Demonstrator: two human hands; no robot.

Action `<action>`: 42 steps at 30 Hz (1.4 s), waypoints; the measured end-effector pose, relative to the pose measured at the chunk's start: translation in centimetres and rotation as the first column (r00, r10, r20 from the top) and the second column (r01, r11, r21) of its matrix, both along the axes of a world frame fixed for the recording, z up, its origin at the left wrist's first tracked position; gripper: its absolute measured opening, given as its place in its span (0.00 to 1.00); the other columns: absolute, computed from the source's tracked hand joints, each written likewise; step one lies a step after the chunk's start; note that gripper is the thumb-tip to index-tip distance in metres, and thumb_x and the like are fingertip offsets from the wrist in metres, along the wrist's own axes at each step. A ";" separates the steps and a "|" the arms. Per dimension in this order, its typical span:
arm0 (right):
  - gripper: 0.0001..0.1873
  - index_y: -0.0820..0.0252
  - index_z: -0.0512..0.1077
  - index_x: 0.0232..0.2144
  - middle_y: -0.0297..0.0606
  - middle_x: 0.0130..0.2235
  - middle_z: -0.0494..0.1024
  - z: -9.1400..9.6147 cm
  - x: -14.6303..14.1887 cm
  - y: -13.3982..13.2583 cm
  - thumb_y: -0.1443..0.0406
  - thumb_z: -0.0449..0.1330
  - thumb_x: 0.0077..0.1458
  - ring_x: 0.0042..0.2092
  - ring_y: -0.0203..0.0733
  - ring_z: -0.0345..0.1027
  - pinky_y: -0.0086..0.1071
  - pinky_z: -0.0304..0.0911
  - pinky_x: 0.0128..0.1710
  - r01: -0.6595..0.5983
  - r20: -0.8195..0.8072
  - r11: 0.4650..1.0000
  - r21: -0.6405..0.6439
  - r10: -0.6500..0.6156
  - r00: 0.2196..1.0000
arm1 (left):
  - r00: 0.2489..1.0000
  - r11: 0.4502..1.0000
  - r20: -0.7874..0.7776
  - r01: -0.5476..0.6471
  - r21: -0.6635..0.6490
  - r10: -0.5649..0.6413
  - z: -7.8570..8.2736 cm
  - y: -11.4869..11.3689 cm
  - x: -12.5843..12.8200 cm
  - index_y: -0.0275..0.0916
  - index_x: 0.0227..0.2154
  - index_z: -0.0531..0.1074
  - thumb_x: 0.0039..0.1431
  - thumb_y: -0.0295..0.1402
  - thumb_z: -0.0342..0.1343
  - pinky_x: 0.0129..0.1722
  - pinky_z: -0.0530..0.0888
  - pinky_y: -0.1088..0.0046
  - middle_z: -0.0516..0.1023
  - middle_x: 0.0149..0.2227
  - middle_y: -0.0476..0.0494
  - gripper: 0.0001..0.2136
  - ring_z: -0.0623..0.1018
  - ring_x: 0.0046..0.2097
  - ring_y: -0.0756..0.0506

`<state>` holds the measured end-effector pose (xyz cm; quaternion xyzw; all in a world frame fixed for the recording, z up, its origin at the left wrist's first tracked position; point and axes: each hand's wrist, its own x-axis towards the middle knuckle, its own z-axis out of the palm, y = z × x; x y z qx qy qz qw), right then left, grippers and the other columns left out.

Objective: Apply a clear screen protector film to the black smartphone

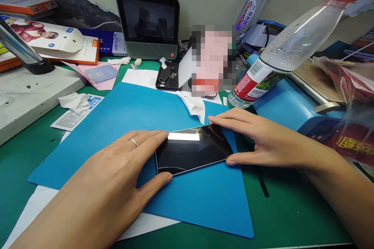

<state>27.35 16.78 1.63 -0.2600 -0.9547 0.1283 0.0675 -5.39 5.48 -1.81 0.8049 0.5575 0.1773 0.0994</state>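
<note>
A smartphone (193,151) with a dark, glossy screen lies face up on a blue mat (113,113), a bright reflection along its far edge. Its left end sits between the thumb and fingers of my left hand (117,167), which wears a ring. At the other end, my right hand (260,136) grips the phone's right corners between thumb and fingers. Just beyond the phone lies a crumpled white tissue (194,107). Whatever the phone's underside looks like is hidden.
A tilted plastic bottle (263,74) with a red cap stands right of the mat. Behind are a smart display (149,23), a black phone part (168,76) and a blurred-out pink object (212,58). A white lamp base (67,79) is at left; a thin black strip (263,184) lies right.
</note>
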 end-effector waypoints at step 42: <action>0.44 0.52 0.63 0.70 0.48 0.64 0.74 0.3 -0.1 -0.2 0.49 0.69 0.56 0.61 0.56 0.73 0.44 0.72 0.58 0.037 0.005 0.999 -0.027 -0.037 0.999 | 0.999 0.999 0.036 -0.022 -0.036 0.024 0.6 0.3 0.0 0.48 0.68 0.63 0.64 0.54 0.58 0.49 0.82 0.52 0.76 0.62 0.39 0.33 0.80 0.56 0.31</action>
